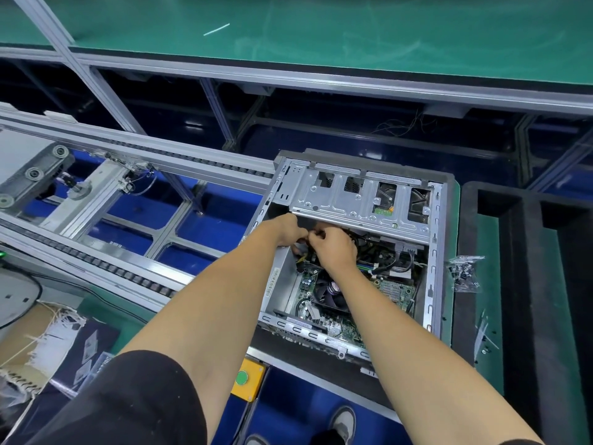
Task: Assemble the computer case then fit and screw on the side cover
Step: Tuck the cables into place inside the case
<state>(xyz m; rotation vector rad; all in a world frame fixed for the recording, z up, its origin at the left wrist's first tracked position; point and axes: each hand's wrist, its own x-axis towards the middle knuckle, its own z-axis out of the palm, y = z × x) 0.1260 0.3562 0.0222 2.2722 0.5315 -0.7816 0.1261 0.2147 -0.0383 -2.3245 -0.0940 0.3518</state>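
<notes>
An open grey computer case [434, 261] lies on its side on the green bench, with no side cover on it. Inside I see the motherboard [393, 292], a black CPU fan [329, 292] and a silver drive cage [359, 200] across the far end. My left hand [290, 231] and my right hand [335, 250] meet inside the case just below the drive cage. Both have curled fingers on a bundle of black and yellow cables [305, 252]. The fingertips and the cable ends are mostly hidden by the hands.
A small bag of screws [463, 273] lies right of the case. Black foam trays [526, 284] stand further right. A roller conveyor [128, 200] runs on the left. A yellow box with a green button [247, 382] hangs under the bench edge. Cardboard and packaging [41, 342] lie at lower left.
</notes>
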